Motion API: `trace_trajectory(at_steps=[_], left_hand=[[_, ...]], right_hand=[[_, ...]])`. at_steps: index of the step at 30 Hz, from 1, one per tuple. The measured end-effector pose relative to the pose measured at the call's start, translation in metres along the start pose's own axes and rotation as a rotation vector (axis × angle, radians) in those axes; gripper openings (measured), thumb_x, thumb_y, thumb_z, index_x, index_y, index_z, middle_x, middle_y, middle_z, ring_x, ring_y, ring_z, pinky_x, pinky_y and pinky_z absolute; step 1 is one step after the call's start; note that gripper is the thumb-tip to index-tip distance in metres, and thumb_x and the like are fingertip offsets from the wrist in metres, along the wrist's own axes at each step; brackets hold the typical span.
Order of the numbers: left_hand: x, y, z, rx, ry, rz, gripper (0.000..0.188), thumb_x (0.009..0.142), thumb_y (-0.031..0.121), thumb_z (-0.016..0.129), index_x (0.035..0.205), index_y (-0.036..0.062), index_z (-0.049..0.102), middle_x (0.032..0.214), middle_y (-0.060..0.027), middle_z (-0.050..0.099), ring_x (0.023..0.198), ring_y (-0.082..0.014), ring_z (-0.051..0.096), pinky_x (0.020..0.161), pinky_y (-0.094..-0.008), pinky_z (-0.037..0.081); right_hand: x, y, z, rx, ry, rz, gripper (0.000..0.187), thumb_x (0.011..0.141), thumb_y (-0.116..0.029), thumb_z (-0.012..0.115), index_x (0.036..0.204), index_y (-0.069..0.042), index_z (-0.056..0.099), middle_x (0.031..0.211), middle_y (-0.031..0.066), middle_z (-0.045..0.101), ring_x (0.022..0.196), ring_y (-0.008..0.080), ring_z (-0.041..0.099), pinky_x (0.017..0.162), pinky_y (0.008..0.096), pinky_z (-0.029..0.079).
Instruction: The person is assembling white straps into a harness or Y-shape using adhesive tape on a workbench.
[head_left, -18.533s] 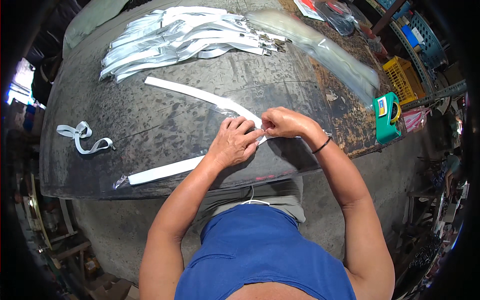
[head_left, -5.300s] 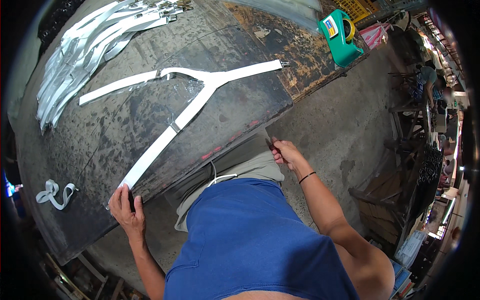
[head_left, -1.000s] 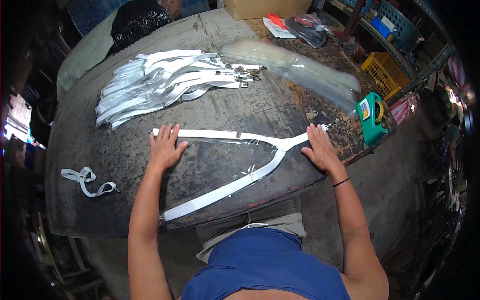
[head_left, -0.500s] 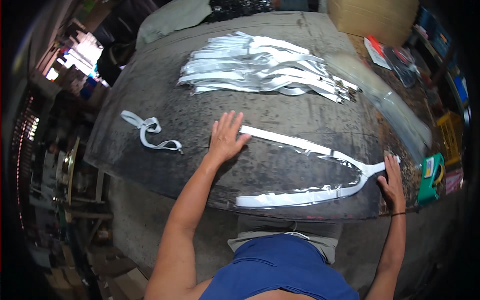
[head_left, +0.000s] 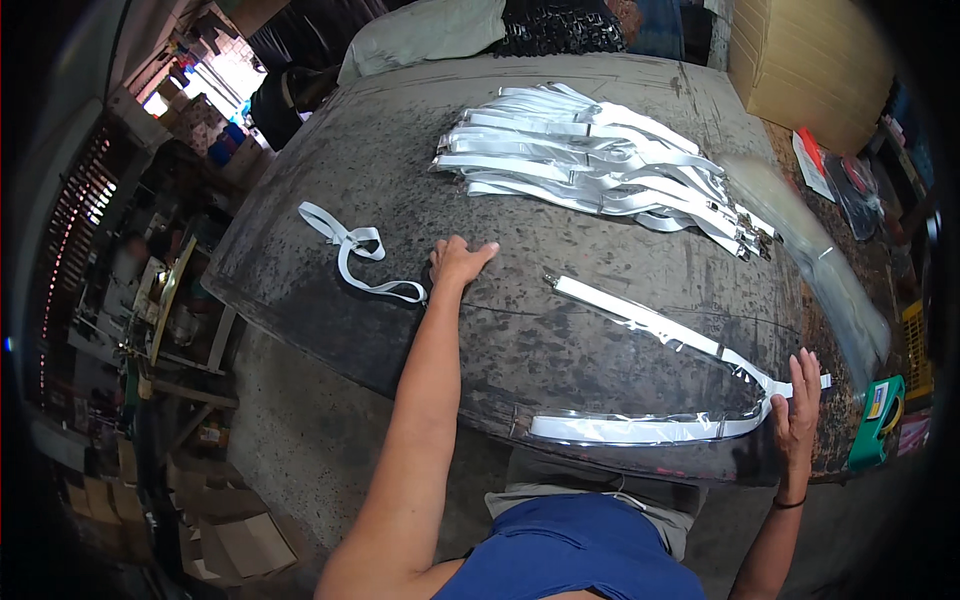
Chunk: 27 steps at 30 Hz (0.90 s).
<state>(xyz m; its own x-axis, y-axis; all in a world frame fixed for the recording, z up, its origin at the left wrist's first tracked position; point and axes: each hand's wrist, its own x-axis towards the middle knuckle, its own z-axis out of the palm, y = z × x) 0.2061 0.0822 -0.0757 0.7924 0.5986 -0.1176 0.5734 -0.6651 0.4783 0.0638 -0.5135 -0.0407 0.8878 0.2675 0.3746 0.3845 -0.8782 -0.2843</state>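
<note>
A pair of white Y-shaped suspenders lies spread on the dark worktable, clear plastic film round its two long straps and a metal clip at the far strap's end. My right hand is at the junction of the Y, fingers stretched out, its edge towards the short tail. Away from the suspenders, my left hand is over the table with its thumb spread and nothing visible in it; its fingertips are partly hidden. Close to its wrist is the end of a loose, looped white strap.
A pile of white suspenders with metal clips covers the table's far middle. Clear plastic sleeves lie along the right side. A green tape dispenser stands at the near right edge, a cardboard box at the far right.
My left hand has left the clip end of the suspenders and moved left towards the loose strap. My right hand stays by the Y's tail. The whole view has shifted.
</note>
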Motion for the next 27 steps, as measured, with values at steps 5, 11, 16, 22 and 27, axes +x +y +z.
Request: trace_trajectory(at_steps=[5,11,16,22,27], left_hand=[[0.003,0.004,0.009,0.16,-0.172,0.016,0.06,0.078,0.048,0.079,0.121,0.0071,0.064,0.136,-0.0174,0.057,0.127,-0.034,0.055,0.101,-0.0481,0.046],[-0.003,-0.009,0.025,-0.169,-0.189,0.044,0.041,0.086,0.044,0.074,0.096,0.0045,0.068,0.103,-0.0168,0.071,0.102,-0.0297,0.068,0.087,-0.0451,0.053],[-0.073,0.007,0.026,-0.869,-0.558,-0.194,0.05,0.095,0.046,0.065,0.112,-0.0004,0.057,0.109,-0.0193,0.067,0.093,-0.0245,0.068,0.073,-0.038,0.059],[-0.096,0.012,0.055,-1.585,-0.518,-0.34,0.072,0.093,0.051,0.066,0.136,-0.0003,0.038,0.145,-0.0297,0.039,0.129,-0.0408,0.048,0.104,-0.0519,0.046],[-0.084,0.02,0.06,-1.72,-0.327,-0.396,0.073,0.094,0.049,0.065,0.141,0.0035,0.033,0.144,-0.0281,0.037,0.129,-0.0386,0.047,0.105,-0.0482,0.044]], right_hand=[[-0.006,-0.017,-0.003,0.023,-0.002,0.009,0.056,0.09,-0.01,0.064,0.143,-0.001,0.05,0.154,0.0185,0.041,0.145,0.0385,0.034,0.119,0.0473,0.026],[0.036,-0.067,0.007,0.187,0.01,-0.054,0.039,0.088,-0.01,0.067,0.125,0.002,0.063,0.131,0.0187,0.06,0.128,0.0383,0.053,0.109,0.0449,0.039],[0.086,-0.113,0.044,0.361,0.009,-0.179,0.036,0.085,-0.009,0.071,0.119,-0.001,0.066,0.123,0.0174,0.063,0.121,0.0385,0.056,0.104,0.0444,0.043],[0.128,-0.142,0.152,0.233,-0.154,-0.211,0.049,0.089,-0.02,0.07,0.135,-0.009,0.056,0.142,0.0174,0.052,0.133,0.0415,0.046,0.109,0.0531,0.037],[0.118,-0.147,0.182,0.057,-0.336,-0.133,0.055,0.097,-0.039,0.058,0.146,-0.017,0.047,0.155,0.0116,0.041,0.146,0.0408,0.03,0.117,0.0597,0.02]])
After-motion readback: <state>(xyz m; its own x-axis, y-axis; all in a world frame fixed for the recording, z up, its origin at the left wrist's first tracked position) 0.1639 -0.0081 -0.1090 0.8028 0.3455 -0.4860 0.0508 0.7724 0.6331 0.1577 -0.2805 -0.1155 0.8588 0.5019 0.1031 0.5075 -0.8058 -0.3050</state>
